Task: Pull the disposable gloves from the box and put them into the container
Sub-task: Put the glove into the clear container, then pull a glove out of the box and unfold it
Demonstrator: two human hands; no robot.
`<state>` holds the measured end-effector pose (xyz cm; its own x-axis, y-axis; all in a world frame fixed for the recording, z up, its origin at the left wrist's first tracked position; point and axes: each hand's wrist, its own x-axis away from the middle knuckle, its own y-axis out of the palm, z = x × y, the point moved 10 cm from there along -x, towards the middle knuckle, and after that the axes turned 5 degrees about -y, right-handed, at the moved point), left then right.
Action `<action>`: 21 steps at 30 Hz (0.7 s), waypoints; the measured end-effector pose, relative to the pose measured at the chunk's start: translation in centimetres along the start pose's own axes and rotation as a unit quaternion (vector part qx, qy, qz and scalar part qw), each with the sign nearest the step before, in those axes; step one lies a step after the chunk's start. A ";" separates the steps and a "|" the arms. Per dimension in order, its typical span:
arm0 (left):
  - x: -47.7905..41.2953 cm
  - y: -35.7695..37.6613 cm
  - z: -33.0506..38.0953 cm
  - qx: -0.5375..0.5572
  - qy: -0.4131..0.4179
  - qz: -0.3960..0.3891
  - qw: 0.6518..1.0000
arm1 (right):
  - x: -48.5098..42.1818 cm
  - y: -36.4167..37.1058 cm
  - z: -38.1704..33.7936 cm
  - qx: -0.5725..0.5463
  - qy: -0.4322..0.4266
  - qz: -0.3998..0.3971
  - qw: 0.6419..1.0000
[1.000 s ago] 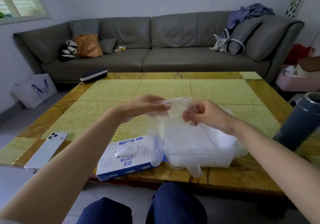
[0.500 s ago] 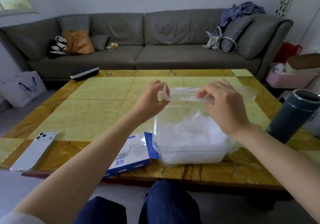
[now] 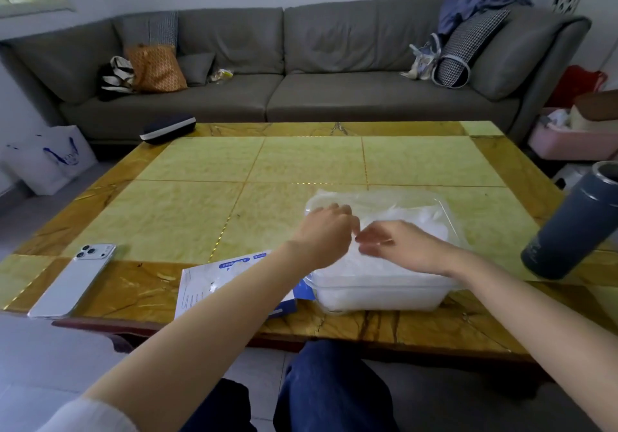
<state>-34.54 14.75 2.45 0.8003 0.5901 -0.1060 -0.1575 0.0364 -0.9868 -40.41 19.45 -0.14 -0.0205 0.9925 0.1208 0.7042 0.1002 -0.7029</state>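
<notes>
Living room: grey sofa along the far wall, with an orange bag at its left end and a checked cushion at its right. In front of it is a low table with a yellow-green tiled top and brown marbled border; I sit at its near edge, knees in dark trousers below. The clear plastic container stands near the front edge, a little right of centre, filled with a pale heap of thin see-through gloves that rises above its rim at the back. Both my hands are over it. My left hand is over the left part, knuckles up, fingers curled downward into the heap. My right hand is just beside it over the middle, fingers bent toward the left hand, tips nearly meeting it. The film is too clear and blurred here to make out; I cannot tell whether either hand pinches a glove. The glove box lies flat just left of the container, its blue end against the container's near left corner, partly hidden by my left forearm. A white phone lies face down farther left. A dark flask stands at the right edge, and a dark case sits at the far left corner.
</notes>
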 end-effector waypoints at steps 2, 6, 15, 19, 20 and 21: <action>-0.7 2.3 0.0 -0.061 -0.009 -0.038 0.997 | -0.6 -1.6 0.7 0.015 -0.009 0.075 0.997; -1.3 6.0 -0.6 -0.145 -0.022 -0.138 0.980 | -1.7 -0.6 3.6 0.199 0.028 0.002 0.980; -0.4 11.5 -1.4 -0.084 -0.088 -0.335 0.934 | -2.6 1.1 9.0 0.304 0.108 -0.168 0.932; -0.6 11.9 -1.6 -0.099 -0.081 -0.351 0.928 | -2.6 1.9 9.3 0.309 0.114 -0.196 0.924; -0.5 11.9 -1.6 -0.098 -0.080 -0.356 0.926 | -2.5 1.9 9.3 0.306 0.114 -0.202 0.923; -0.5 11.9 -1.7 -0.093 -0.077 -0.363 0.924 | -2.5 1.9 9.2 0.301 0.116 -0.205 0.924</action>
<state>-35.86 13.51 -9.42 0.5618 0.5739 0.5958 0.5012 0.3369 -0.7971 -45.54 17.78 -8.24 0.0039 0.8276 0.5614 0.1479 0.5547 -0.8188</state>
